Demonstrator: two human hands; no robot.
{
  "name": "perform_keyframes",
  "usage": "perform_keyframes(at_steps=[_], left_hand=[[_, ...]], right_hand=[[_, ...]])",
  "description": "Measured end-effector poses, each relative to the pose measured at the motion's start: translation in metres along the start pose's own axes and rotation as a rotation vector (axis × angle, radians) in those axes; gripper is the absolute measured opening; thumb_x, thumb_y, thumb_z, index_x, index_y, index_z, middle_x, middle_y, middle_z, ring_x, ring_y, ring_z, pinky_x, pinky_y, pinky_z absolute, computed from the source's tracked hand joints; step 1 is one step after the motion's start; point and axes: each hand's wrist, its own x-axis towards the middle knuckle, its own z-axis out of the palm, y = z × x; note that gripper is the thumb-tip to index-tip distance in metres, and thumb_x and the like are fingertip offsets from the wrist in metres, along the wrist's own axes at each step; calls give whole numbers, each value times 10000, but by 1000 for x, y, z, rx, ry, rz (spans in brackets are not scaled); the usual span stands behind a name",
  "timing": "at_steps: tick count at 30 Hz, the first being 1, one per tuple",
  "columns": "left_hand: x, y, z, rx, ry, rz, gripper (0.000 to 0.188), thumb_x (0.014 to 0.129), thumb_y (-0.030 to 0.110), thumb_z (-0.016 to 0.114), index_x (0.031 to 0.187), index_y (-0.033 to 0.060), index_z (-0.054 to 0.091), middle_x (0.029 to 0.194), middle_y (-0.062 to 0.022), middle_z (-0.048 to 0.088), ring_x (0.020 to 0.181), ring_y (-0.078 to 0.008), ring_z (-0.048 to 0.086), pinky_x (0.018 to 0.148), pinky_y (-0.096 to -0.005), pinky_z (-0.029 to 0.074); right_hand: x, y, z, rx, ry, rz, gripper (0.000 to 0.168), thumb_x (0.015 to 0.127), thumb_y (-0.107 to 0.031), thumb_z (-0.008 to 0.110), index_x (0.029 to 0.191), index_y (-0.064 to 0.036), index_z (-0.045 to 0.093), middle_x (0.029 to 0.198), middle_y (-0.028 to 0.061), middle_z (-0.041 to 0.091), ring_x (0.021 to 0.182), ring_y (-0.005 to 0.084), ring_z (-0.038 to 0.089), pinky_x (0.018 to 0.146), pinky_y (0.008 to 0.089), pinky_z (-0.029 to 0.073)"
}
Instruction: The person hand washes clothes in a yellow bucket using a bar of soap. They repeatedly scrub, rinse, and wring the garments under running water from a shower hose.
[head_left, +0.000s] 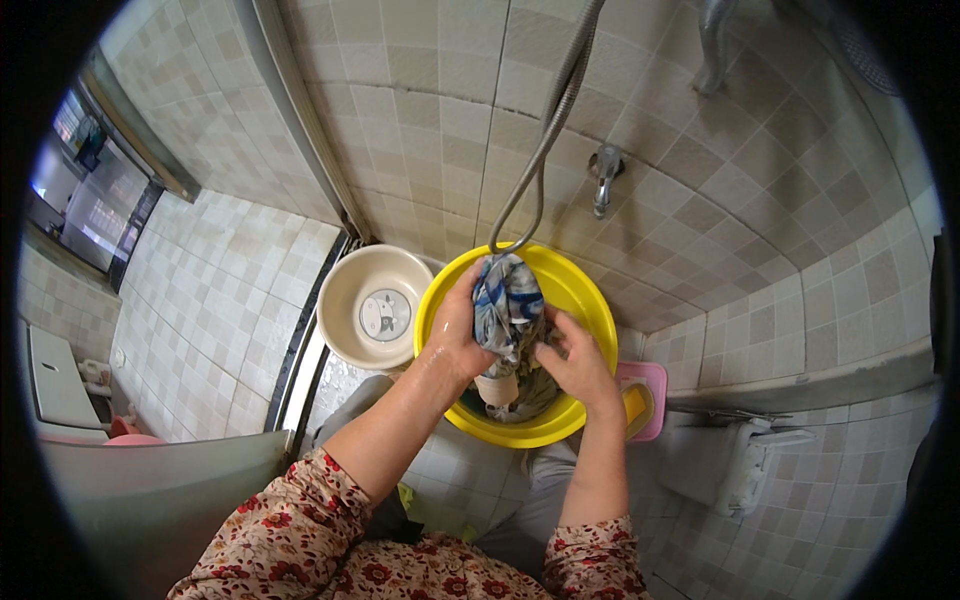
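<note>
My left hand (459, 330) is wrapped around a bunched blue, grey and white patterned cloth (508, 300), held above a yellow plastic basin (592, 300). Water glistens on that wrist. At the cloth's right side, my right hand (581, 360) has its thumb and fingers apart; some fingertips are hidden, and firm contact is not clear. More wet grey-brown fabric (525, 401) lies in the basin. A beige piece (497, 391), of unclear kind, shows just under the held cloth.
Left of the yellow basin stands a cream plastic basin (411, 274) with a cow picture. A pink tray (657, 375) holds a yellow block (636, 403), perhaps soap. Above hang a metal shower hose (544, 150) and a wall tap (604, 176). A glass panel (172, 510) stands lower left.
</note>
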Motion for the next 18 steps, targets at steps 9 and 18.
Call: perform_keyframes(at_steps=[9,18], left_hand=[[0,-12,0,14,-67,-15,317,995,347,521,1091,92,683,1043,-71,721,940,-240,683,906,-402,538],[-11,-17,-28,441,240,-128,319,1026,307,485,1205,76,614,1178,-93,676,1042,-232,656,958,-406,518]], right_hand=[[9,28,25,-270,118,86,432,852,-73,576,1274,11,547,1199,215,620,1136,371,581,995,401,436],[0,30,-4,941,497,-15,365,915,-77,470,1253,19,564,1188,85,623,1087,174,582,954,298,444]])
